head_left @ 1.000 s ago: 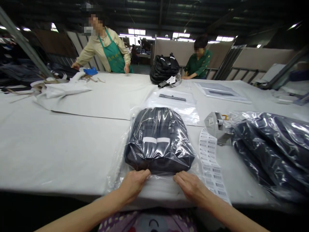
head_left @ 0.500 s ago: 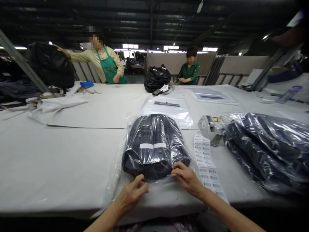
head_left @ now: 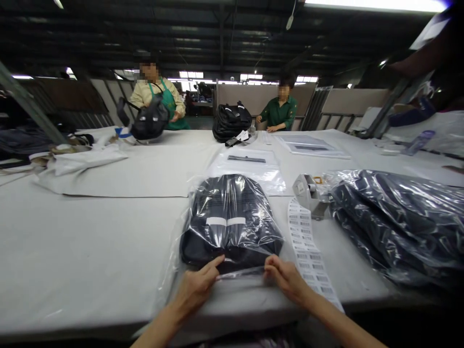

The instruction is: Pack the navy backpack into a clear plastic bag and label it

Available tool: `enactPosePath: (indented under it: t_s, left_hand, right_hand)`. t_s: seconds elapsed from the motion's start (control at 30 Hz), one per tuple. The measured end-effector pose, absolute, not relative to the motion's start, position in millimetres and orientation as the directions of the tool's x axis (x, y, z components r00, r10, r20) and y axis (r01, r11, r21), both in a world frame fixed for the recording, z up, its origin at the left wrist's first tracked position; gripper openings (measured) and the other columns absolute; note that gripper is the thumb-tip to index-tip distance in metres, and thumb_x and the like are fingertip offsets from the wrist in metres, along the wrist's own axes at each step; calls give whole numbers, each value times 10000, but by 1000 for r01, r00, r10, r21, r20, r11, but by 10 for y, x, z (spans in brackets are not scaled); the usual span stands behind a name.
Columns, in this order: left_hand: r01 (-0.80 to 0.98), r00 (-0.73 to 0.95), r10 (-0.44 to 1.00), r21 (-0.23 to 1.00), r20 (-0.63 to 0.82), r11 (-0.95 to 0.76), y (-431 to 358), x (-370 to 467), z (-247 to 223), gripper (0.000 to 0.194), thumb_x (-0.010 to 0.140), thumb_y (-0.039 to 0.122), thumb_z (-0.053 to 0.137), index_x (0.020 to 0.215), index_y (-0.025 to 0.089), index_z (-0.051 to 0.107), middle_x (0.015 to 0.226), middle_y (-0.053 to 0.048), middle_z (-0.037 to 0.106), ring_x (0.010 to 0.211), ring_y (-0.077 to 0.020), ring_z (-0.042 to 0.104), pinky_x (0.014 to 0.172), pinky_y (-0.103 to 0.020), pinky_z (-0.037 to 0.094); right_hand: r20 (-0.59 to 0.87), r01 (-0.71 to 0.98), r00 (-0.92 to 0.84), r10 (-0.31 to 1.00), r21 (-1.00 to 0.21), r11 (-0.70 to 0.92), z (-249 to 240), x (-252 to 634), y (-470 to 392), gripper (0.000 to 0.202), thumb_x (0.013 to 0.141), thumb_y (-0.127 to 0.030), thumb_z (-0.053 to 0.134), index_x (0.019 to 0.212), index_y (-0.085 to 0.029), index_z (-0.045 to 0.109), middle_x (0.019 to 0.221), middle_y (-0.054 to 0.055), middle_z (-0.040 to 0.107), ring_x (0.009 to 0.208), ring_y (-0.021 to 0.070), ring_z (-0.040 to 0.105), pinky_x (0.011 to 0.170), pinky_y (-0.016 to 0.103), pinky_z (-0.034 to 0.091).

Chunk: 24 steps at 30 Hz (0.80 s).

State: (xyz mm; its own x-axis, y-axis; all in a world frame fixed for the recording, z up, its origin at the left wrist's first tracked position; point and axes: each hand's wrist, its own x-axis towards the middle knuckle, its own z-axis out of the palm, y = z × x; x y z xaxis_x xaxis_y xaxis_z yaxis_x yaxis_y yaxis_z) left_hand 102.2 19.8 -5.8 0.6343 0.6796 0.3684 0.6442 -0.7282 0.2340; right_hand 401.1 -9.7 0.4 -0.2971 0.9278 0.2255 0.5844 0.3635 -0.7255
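Observation:
A black backpack [head_left: 232, 212] with two white strips lies inside a clear plastic bag [head_left: 170, 270] near the table's front edge. At the bag's near edge on the left, my left hand [head_left: 198, 285] is closed on the plastic, its index finger reaching over the film toward the backpack's bottom. My right hand [head_left: 284, 278] pinches the same edge on the right. Between the two hands the plastic is drawn out in a line.
Right of the bag lie a label strip [head_left: 310, 251], a grey dispenser [head_left: 312, 195] and wrapped black bags [head_left: 398, 217]. Flat plastic bags [head_left: 250, 169] and stacked black backpacks [head_left: 232, 121] are beyond. Two people [head_left: 165, 104] [head_left: 281, 111] stand across the table [head_left: 90, 251].
My right hand has moved slightly down and right, and my left index finger now extends forward. Across the table, the left person has brought a black backpack down in front of the body.

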Motion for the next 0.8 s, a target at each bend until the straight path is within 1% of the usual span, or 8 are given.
enactPosePath:
  t_s: [0.13, 0.23, 0.33, 0.47, 0.53, 0.63, 0.7, 0.8]
  left_hand:
    - [649, 442, 766, 422, 467, -633, 201, 1140, -56, 245, 955, 240, 320, 1121, 242, 501, 1184, -6, 621, 994, -109, 622, 794, -188, 507]
    - [683, 349, 796, 448, 494, -577, 225, 1216, -48, 237, 951, 256, 355, 1139, 251, 498, 1074, 12, 662, 957, -103, 634, 789, -190, 514]
    - [700, 317, 770, 411, 554, -584, 275, 1245, -97, 216, 947, 245, 361, 1082, 223, 528, 1021, -9, 666, 914, -118, 647, 754, -199, 532]
    - [768, 430, 725, 205, 538, -607, 299, 1257, -123, 396, 894, 67, 338, 1230, 222, 479, 1116, -61, 617, 871, -157, 665, 561, -166, 535]
    - [827, 506, 768, 33, 392, -562, 281, 1310, -38, 672, 817, -40, 340, 1371, 340, 314, 1193, -78, 557, 703, -147, 682, 474, -168, 511]
    - [812, 573, 806, -232, 148, -535, 267, 1482, 174, 941, 747, -82, 386, 1349, 554, 39, 1187, -97, 506, 468, -130, 633, 413, -231, 507]
    - [768, 599, 799, -316, 47, -557, 294, 1616, 308, 942, 763, -61, 400, 1315, 588, -1, 1121, -109, 509, 444, -150, 623, 396, -263, 504]
    - [768, 599, 801, -298, 19, -567, 372, 1748, 432, 821, 817, -21, 380, 1331, 561, 113, 1007, -109, 519, 520, -179, 647, 439, -280, 515]
  right_hand:
    - [278, 600, -144, 950, -739, 308, 122, 3891, 26, 278, 930, -393, 371, 764, -210, 497, 640, -10, 594, 594, 147, 601, 606, 265, 450]
    - [287, 617, -9, 958, -752, 231, 171, 3815, 88, 348, 909, -441, 392, 678, -202, 494, 628, -11, 548, 539, 145, 608, 557, 262, 440]
    - [166, 580, 74, 983, -809, 93, 186, 3767, 146, 398, 883, -488, 414, 613, -201, 467, 501, -43, 473, 442, 149, 606, 439, 235, 388]
    - [89, 565, 103, 991, -825, 15, 214, 3744, 194, 443, 854, -516, 428, 542, -201, 420, 419, -50, 396, 409, 175, 611, 340, 217, 266]
    - [83, 578, 108, 991, -816, 5, 228, 3731, 207, 459, 843, -517, 432, 511, -201, 412, 402, -38, 413, 396, 179, 604, 330, 219, 261]
    - [53, 600, 114, 992, -800, -27, 247, 3682, 257, 462, 826, -511, 446, 484, -201, 432, 391, -13, 467, 402, 183, 604, 338, 227, 294]
    - [-2, 595, 113, 994, -800, -69, 282, 3657, 324, 468, 813, -516, 465, 467, -202, 435, 371, -4, 477, 406, 187, 604, 341, 229, 314]
    - [-115, 561, 85, 990, -815, -142, 433, 3751, 395, 506, 836, -562, 402, 497, -196, 484, 378, 19, 526, 413, 197, 608, 359, 245, 392]
